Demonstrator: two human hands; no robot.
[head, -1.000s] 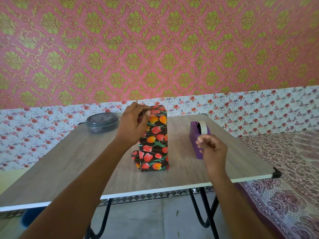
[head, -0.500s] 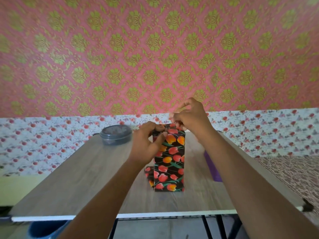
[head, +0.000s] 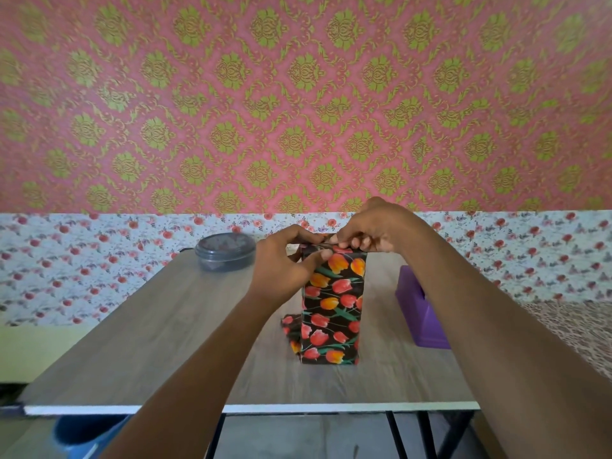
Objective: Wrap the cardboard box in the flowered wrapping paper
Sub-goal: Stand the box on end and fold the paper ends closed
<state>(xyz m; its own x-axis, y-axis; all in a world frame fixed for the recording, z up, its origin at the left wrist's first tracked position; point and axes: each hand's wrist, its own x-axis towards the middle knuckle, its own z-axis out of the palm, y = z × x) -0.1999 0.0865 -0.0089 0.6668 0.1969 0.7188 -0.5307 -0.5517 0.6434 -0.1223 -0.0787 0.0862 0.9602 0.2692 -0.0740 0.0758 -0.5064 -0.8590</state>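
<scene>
Head camera: the right hand (head: 374, 230) has left the purple tape dispenser (head: 422, 318) and joined the left hand (head: 284, 265) atop the box (head: 334, 283), which stands upright mid-counter (head: 159, 342). Both grips are clamped on the top fold of the flowered paper (head: 331, 329); any tape is hidden. Sealing the top looks next. Black tulip print covers the visible sides, and a loose flap juts out at the base.

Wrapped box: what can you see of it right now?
The box stands upright on the wooden table, a tall block covered in black paper printed with red and orange tulips. A loose flap sticks out at its lower left. The left hand pinches its top left corner; the right hand grips the top edge with curled fingers.
</scene>
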